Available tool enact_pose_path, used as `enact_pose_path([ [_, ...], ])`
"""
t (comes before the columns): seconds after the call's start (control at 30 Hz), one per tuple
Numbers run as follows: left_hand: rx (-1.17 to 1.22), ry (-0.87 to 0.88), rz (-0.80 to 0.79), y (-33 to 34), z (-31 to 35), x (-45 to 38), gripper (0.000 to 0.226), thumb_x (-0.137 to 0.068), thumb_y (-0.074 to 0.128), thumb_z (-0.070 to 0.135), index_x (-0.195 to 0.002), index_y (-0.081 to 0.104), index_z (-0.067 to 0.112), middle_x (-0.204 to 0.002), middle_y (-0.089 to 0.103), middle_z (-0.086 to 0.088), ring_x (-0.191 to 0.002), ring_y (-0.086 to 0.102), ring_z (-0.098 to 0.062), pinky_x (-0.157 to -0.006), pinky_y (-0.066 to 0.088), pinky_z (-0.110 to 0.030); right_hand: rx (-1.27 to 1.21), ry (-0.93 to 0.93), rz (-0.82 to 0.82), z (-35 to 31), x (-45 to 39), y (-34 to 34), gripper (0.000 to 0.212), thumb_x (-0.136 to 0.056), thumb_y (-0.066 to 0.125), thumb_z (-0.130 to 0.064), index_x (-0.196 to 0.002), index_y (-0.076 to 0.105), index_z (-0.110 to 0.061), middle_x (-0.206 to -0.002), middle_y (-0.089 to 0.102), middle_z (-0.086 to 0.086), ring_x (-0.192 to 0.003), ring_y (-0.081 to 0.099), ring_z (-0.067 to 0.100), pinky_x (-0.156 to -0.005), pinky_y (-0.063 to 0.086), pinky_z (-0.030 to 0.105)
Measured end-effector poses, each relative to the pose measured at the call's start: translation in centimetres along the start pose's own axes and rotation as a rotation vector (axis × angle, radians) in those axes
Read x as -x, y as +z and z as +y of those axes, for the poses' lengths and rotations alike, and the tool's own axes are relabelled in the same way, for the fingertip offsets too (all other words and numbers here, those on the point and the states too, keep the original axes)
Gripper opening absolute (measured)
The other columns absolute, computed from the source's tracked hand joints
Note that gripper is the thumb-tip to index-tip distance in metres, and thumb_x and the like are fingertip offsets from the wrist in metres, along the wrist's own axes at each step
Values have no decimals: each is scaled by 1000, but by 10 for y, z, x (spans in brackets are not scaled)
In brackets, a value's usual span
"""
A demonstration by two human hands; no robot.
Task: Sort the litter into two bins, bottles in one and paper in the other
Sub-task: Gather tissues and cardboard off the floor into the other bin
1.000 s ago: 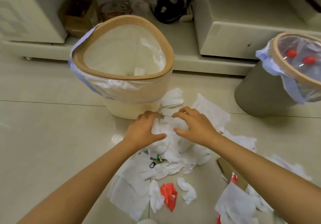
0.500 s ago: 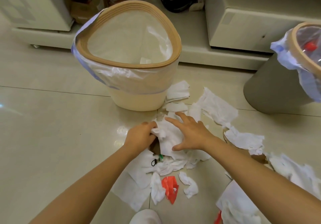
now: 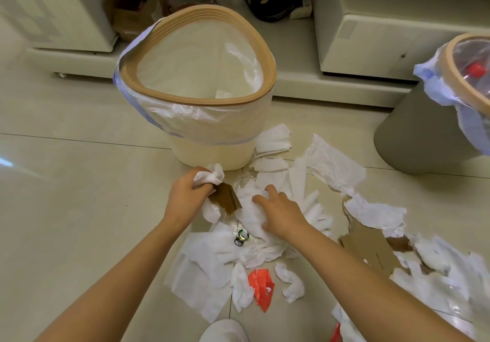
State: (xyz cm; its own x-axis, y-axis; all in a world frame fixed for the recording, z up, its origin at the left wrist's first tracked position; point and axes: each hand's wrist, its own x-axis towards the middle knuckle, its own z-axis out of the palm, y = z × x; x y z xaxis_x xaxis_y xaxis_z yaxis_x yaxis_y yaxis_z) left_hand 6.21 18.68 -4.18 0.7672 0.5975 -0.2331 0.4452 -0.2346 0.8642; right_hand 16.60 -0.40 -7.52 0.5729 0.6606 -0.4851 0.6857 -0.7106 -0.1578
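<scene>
A cream bin (image 3: 212, 150) with a tan rim and a clear liner stands ahead on the floor, a little white paper inside. My left hand (image 3: 187, 199) grips a crumpled white tissue (image 3: 209, 177) and a brown cardboard strip (image 3: 226, 199) just in front of this bin. My right hand (image 3: 281, 213) rests with spread fingers on the white paper pile (image 3: 267, 248). A grey bin (image 3: 413, 134) at the right edge holds clear bottles with red caps (image 3: 476, 70).
Torn white paper (image 3: 334, 168) and brown cardboard pieces (image 3: 371, 251) litter the floor to the right. A red scrap (image 3: 261, 287) and a small green ring (image 3: 242, 234) lie near me. White cabinets (image 3: 384, 23) and clutter stand behind the bins. My shoe (image 3: 224, 332) shows at the bottom.
My left hand has closed on a tissue and a cardboard strip and lifted them slightly from the pile. My right hand stays pressed on the paper.
</scene>
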Motion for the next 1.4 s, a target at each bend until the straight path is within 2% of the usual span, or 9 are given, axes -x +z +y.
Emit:
enact_pose_path([
  [0.17,27,24,-20,-1,7,4,20,-80,67,7,-84,70,26,-80,68,19,-75,62,-2,-63,46,-18,-80,49,-16,-5,2,7,54,-83,56,-5,-131,39,-24,-133,32,11,-98,50,31,-64,35,33],
  [0.3,37,27,-24,-1,7,7,21,-79,68,6,-85,70,26,-81,69,17,-76,63,-4,-65,47,-21,-147,34,10,-12,6,5,42,-84,47,2,-120,50,-18,-118,49,11,-88,55,29,-64,33,30],
  [0.47,40,42,-12,-7,11,8,18,-81,68,11,-87,71,27,-82,70,16,-79,65,-7,-69,50,-27,-288,55,124,-11,12,-20,38,-80,53,-7,-112,64,-24,-99,66,3,-90,61,25,-63,35,26],
  [0.63,47,107,31,-21,28,8,17,-82,69,12,-88,71,28,-84,70,15,-81,64,-4,-69,48,-22,-429,22,226,-12,26,-64,34,-78,56,-18,-109,68,-26,-102,70,1,-93,62,21,-68,44,27],
  [0.8,-26,240,57,-39,61,14,15,-83,71,16,-84,72,31,-76,71,10,-74,65,-9,-68,50,-28,-688,3,390,-18,40,-108,33,-75,68,-16,-107,70,-24,-109,69,-5,-102,61,12,-78,43,22],
  [0.9,-144,355,62,-52,85,20,14,-83,70,21,-87,73,34,-76,70,13,-74,65,-7,-67,52,-31,-731,-41,453,-23,48,-134,30,-75,69,-15,-103,71,-24,-107,68,-6,-101,60,10,-84,49,27],
  [1.13,-354,723,198,-83,143,27,21,-82,63,30,-100,72,26,-87,72,10,-76,66,-10,-62,54,-35,-762,-178,599,-37,64,-198,30,-77,71,-23,-106,70,-29,-99,68,-13,-91,60,0,-73,47,13],
  [1.23,-372,807,279,-98,172,20,17,-82,67,26,-98,71,22,-86,71,7,-77,65,-13,-61,54,-37,-801,-200,627,-43,64,-228,35,-79,73,-25,-112,63,-30,-98,62,-20,-90,59,-1,-75,53,19],
  [1.4,-339,735,370,-119,203,-27,12,-88,66,21,-99,71,23,-88,71,9,-80,64,-9,-71,55,-33,-814,-156,700,-51,41,-267,33,-76,74,-25,-105,58,-31,-99,59,-12,-91,61,13,-73,59,41],
])
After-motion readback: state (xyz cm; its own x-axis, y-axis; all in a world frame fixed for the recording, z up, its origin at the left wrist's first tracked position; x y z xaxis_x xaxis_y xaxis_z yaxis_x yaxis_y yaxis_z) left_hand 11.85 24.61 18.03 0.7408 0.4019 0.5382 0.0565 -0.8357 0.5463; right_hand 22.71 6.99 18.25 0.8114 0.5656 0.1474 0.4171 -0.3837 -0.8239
